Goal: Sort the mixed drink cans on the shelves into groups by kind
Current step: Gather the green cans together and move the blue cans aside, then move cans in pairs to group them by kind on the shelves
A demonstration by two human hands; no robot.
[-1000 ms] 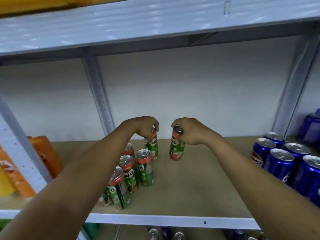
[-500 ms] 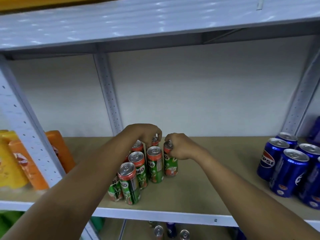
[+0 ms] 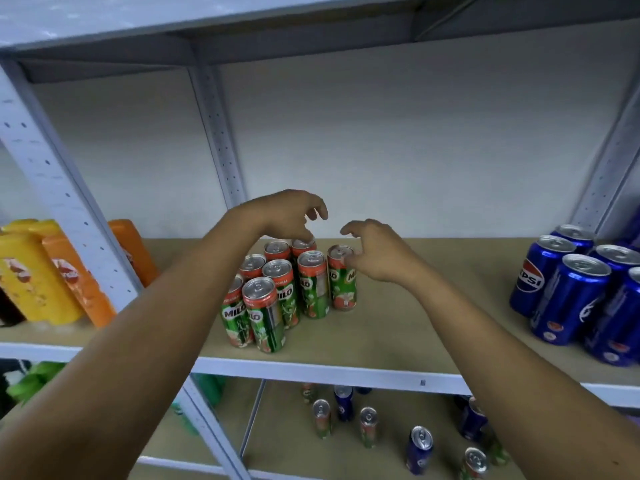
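Slim green-and-red Milo cans (image 3: 273, 306) look like glossy printed metal with bare silvery tops; the fat blue Pepsi cans (image 3: 568, 299) are shinier. The tan shelf board (image 3: 415, 323) is matt fibreboard, and the grey perforated steel uprights (image 3: 52, 174) look painted smooth.

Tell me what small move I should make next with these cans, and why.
Probably draw both hands back and reach down to the lower shelf. The left hand and right hand look open above the Milo cans, which stand grouped and upright, while green cans and blue cans are mixed on that lower shelf.
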